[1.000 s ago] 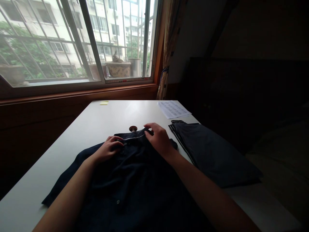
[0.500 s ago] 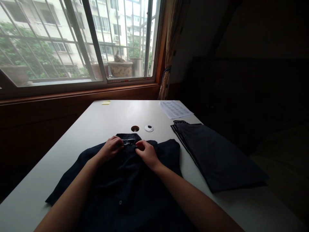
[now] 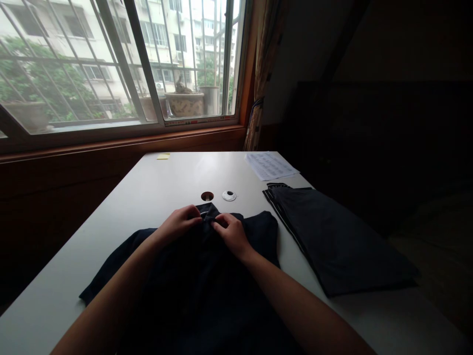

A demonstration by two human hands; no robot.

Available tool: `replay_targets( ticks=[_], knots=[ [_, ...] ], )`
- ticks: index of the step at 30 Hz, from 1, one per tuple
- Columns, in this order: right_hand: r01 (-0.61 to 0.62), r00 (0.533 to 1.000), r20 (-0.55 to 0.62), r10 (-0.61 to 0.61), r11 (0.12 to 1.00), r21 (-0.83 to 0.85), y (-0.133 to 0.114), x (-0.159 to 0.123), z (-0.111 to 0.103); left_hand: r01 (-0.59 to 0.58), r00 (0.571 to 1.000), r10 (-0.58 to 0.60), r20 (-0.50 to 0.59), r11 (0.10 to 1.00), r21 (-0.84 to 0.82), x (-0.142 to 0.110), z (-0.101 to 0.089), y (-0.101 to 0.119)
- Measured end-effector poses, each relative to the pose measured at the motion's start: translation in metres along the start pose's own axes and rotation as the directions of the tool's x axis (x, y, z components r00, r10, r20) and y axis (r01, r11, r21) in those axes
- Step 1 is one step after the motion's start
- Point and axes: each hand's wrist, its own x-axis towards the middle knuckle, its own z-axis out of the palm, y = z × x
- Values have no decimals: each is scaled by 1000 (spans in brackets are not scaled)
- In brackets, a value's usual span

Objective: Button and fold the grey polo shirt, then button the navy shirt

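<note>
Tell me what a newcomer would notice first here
Probably the bright, barred window at upper left, against the dim room. Next, mid-picture, the left hand and right hand pinching a dark shirt by its collar. A folded dark garment lies to the right.

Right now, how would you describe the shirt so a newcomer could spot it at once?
Find the white table by the window. The navy shirt spreads over its near part. Unlike the garment to its right, it has the left hand and right hand at its collar.
</note>
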Motion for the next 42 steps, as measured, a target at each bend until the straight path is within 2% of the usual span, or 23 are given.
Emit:
replay_targets(
  ticks=[3,6,9,14,17,20,23,26,29,32,36,39,42],
  knots=[
    [-49,998,-24,51,995,85,2,2,-3,28,997,-38,-67,990,-135,1,11,-10],
    [-93,995,-6,95,984,155,5,3,-3,63,995,-79,-67,974,-217,-3,21,-21],
    [-94,996,28,90,975,199,5,2,-1,65,996,-78,-50,972,-224,-8,28,-27],
    [-88,996,-9,92,970,229,1,0,0,40,991,-67,-116,975,-219,-9,35,-28],
    [-97,995,13,97,962,255,-1,0,-2,22,990,-54,-134,973,-230,-9,36,-28],
    [-142,989,77,124,941,308,0,1,-2,9,996,-31,-89,970,-245,-11,32,-25],
    [-179,983,108,151,925,335,3,2,-3,-2,998,17,54,964,-266,-16,22,-24],
    [-186,981,110,157,920,345,5,3,-2,-20,982,67,177,967,-256,-20,10,-25],
    [-200,979,117,169,909,365,6,4,-2,-63,966,117,231,972,-229,-23,6,-29],
    [-228,972,138,188,890,394,5,3,-2,-49,961,117,251,965,-259,-24,8,-32],
    [-234,971,135,196,883,407,4,2,-2,12,974,78,213,920,-391,-24,12,-33],
    [-208,978,75,195,898,387,2,1,-1,23,982,62,177,898,-440,-24,13,-33],
    [-168,985,16,174,925,341,0,-1,1,35,993,15,118,913,-407,-21,18,-31]
  ],
)
